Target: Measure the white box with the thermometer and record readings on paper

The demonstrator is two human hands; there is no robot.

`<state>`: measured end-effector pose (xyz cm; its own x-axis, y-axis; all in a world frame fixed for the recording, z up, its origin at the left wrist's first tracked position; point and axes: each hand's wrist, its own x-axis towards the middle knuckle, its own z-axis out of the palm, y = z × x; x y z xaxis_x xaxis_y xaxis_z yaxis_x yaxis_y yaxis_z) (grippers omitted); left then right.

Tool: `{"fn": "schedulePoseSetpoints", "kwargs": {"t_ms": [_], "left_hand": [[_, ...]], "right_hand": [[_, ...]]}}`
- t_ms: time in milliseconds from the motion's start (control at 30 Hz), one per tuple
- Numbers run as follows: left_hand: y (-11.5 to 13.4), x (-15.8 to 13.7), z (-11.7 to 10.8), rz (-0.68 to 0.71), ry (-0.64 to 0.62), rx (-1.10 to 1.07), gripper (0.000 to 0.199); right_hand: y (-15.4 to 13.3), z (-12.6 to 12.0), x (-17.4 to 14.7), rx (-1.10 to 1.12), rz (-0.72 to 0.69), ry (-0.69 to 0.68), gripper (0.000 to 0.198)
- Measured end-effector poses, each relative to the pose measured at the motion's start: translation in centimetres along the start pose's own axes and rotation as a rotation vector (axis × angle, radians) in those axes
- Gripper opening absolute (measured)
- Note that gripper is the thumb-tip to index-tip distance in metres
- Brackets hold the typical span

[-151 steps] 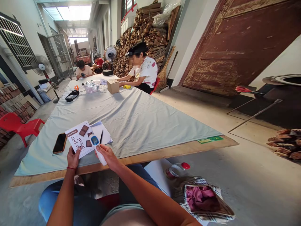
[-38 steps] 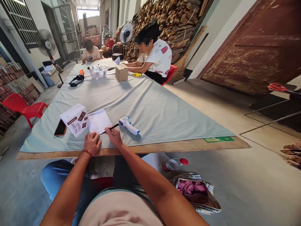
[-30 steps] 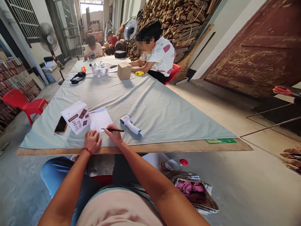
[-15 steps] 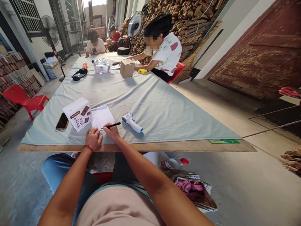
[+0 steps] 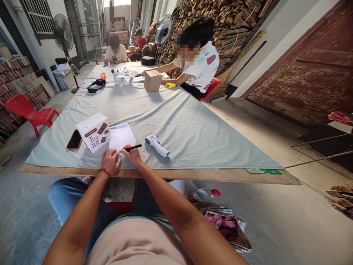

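Observation:
My right hand [image 5: 132, 155] grips a black pen [image 5: 134, 147], its tip down at the lower edge of a white notepad [image 5: 122, 135]. Flat beside it, my left hand [image 5: 110, 161] rests on the pad's lower left corner and the cloth, fingers stretched out. A white box with brown print [image 5: 94, 131] stands just left of the pad. Left of the box lies a phone [image 5: 74, 140] with a dark screen. To the right of the pen is a white and blue infrared thermometer [image 5: 157, 145], lying on the cloth.
A pale cloth [image 5: 198, 140] covers the table. Farther back are a clear plastic basin [image 5: 124, 80] of bottles, a cardboard box [image 5: 152, 81], a yellow object [image 5: 170, 85] and a black headset-like item [image 5: 96, 86]. A person [image 5: 198, 62] leans over the right side; others sit beyond.
The whole view has shifted slightly, so things appear a little farther right. My right hand still holds the pen on the pad, and my left hand stays put.

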<state>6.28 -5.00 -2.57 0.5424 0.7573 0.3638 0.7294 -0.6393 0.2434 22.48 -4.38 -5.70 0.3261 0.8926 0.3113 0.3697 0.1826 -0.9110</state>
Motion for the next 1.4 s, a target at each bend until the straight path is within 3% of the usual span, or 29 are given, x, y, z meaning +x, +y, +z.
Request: {"fn": "schedulePoseSetpoints", "kwargs": {"t_ms": [267, 433, 633, 767, 1000, 1167, 1267, 1400], "left_hand": [[-0.1, 0.0, 0.4, -0.031, 0.022, -0.021, 0.027], [-0.2, -0.1, 0.4, -0.082, 0.053, -0.028, 0.051], [-0.3, -0.1, 0.6, -0.154, 0.102, -0.041, 0.065], [-0.3, -0.1, 0.7, -0.146, 0.127, -0.046, 0.073], [-0.1, 0.0, 0.3, -0.154, 0.046, 0.011, 0.028], [-0.1, 0.1, 0.3, -0.146, 0.048, 0.008, 0.024], [-0.1, 0.0, 0.2, -0.152, 0.048, 0.009, 0.025], [0.1, 0.0, 0.1, -0.194, 0.05, 0.028, 0.028]], "right_hand": [[-0.6, -0.4, -0.1, 0.02, -0.052, 0.062, 0.017], [-0.8, -0.9, -0.3, -0.01, -0.119, 0.167, 0.03], [-0.1, -0.6, -0.3, -0.155, -0.05, 0.253, 0.031], [0.1, -0.7, -0.3, -0.255, -0.081, 0.206, 0.029], [0.2, -1.1, -0.5, -0.324, -0.1, 0.121, 0.036], [0.5, -0.7, -0.1, -0.338, -0.067, 0.185, 0.043], [0.0, -0.6, 0.9, -0.386, 0.044, 0.233, 0.046], [-1.7, -1.0, 2.7, -0.548, 0.2, 0.146, 0.048]]}}
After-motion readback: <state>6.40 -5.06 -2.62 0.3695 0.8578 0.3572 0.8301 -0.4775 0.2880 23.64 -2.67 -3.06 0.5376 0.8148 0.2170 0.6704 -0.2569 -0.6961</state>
